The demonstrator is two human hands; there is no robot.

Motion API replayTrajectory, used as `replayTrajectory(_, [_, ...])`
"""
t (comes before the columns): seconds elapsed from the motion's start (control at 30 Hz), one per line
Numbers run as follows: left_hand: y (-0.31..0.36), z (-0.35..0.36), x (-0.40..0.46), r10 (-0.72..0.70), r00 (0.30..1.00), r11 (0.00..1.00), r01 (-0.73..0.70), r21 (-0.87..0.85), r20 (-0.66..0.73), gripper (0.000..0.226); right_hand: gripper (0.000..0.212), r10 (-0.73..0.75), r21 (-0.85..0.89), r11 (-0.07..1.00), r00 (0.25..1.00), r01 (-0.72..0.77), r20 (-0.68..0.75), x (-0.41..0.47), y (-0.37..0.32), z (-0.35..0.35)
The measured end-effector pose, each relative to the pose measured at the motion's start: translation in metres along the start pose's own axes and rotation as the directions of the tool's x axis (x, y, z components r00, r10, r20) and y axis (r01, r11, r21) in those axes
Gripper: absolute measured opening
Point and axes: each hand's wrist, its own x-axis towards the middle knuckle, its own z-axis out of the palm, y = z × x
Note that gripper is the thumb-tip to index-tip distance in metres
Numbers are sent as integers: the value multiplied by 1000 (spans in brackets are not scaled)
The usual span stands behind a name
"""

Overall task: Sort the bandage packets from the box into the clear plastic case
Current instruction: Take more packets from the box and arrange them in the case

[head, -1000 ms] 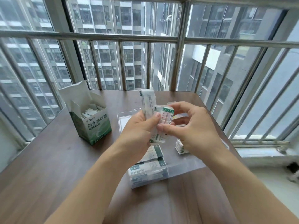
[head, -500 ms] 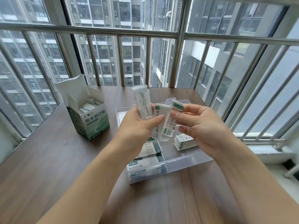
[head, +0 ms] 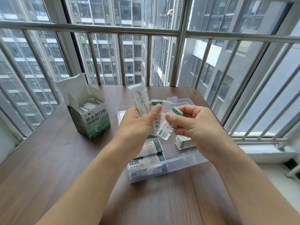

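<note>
One green box [head: 90,117] left of one clear case [head: 183,161]; three loose packets [head: 164,125] above it (stacks inside uncounted); two hands [head: 138,125].

Left hand [head: 138,125] grips long packets [head: 140,99]; right hand [head: 193,127] pinches one packet [head: 165,127] above clear case [head: 181,161]; box [head: 90,120] at ten o'clock

Single head-worn wide-angle view, looking forward and down from close above a brown table [head: 48,159], both forearms reaching in from the bottom edge, barred window [head: 162,31] straight ahead beyond the table.
</note>
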Motion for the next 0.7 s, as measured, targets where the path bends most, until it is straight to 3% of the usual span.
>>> replayTrajectory(0.17, [1,3,0,-58,998,997,56,-62,-30,24,20,-21,41,999,999,22,-32,-2,-1,7])
replayTrajectory(0.3, [2,6,-3,-76,996,996,74,-53,-39,30,9,30,35,999,996,-33,83,-2,-4,17])
replayTrajectory(0.5, [4,6,-5,-129,990,985,123,-118,-50,47,18,23,80,996,999,-26,42,0,0,23])
replayTrajectory(0.7, [9,7,-5,-209,973,932,167,-322,-99,24,24,29,216,976,998,-41,60,-3,3,20])
